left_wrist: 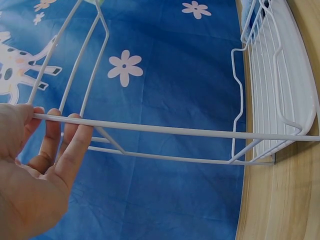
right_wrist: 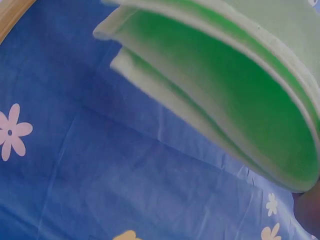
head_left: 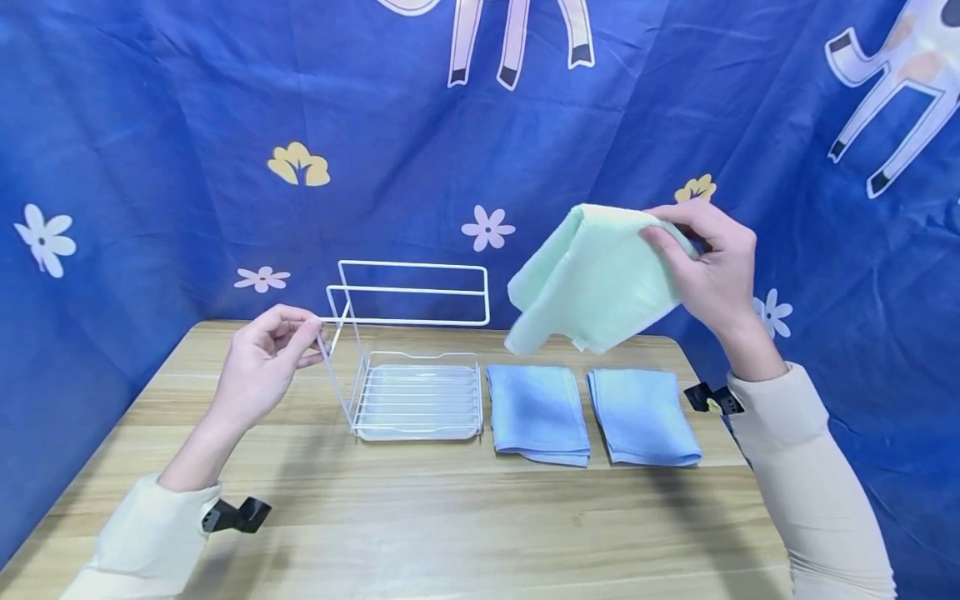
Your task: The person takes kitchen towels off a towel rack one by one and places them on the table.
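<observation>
A white wire rack point(head_left: 416, 319) stands on the table, with a white drip tray point(head_left: 420, 432) at its base. My left hand point(head_left: 262, 358) pinches the rack's upper left corner; in the left wrist view, thumb and fingers close on the thin white bar point(left_wrist: 150, 128). Raised at the right, my right hand point(head_left: 712, 267) pinches a folded light green cloth point(head_left: 600, 279) by its right end. The cloth hangs in the air, apart from the rack, above two folded blue cloths. In the right wrist view, its folded layers point(right_wrist: 225, 85) fan apart and most of the hand is hidden.
Two folded blue cloths, one nearer the rack point(head_left: 536, 412) and one farther right point(head_left: 643, 417), lie side by side on the wooden table point(head_left: 450, 525). A blue patterned curtain point(head_left: 375, 183) hangs close behind the table and along its sides.
</observation>
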A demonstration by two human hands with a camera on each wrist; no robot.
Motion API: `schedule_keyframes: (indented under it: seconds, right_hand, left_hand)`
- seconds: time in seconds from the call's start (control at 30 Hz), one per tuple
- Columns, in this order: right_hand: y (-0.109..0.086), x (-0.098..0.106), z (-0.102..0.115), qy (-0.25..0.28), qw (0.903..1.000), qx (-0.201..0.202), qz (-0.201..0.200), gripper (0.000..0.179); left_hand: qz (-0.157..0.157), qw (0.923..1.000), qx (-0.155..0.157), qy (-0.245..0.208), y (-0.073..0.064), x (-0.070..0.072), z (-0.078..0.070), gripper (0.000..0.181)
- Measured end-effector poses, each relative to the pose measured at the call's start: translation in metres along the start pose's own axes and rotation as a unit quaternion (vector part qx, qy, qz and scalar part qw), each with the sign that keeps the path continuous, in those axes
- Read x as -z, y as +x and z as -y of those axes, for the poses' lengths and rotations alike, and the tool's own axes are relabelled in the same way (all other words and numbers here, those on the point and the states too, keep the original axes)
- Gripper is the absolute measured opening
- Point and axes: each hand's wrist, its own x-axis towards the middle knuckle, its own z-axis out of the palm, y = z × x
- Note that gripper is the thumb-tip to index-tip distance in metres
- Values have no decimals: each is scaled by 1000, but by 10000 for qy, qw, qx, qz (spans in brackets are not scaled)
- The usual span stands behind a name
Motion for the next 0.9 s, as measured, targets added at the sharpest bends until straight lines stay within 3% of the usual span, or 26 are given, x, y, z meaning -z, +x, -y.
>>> schedule_keyframes:
  seconds: [0.23,0.33,0.6,0.9]
  right_hand:
    - [-18,13,3,-81,9996,-67,267,15]
    - [-29,17,5,-160,9987,-15,477,10]
    - [-59,25,10,-260,9942,154,1032,10]
    - [-91,20,18,-190,9873,299,1548,31]
  left_hand:
    - [2,9986,-16,530,0,0,-2,9]
    - [12,9978,-19,669,-1,-1,-2,14]
    - [13,9982,-35,604,1,0,-2,9]
    - [-29,9990,25,445,0,1,-2,12]
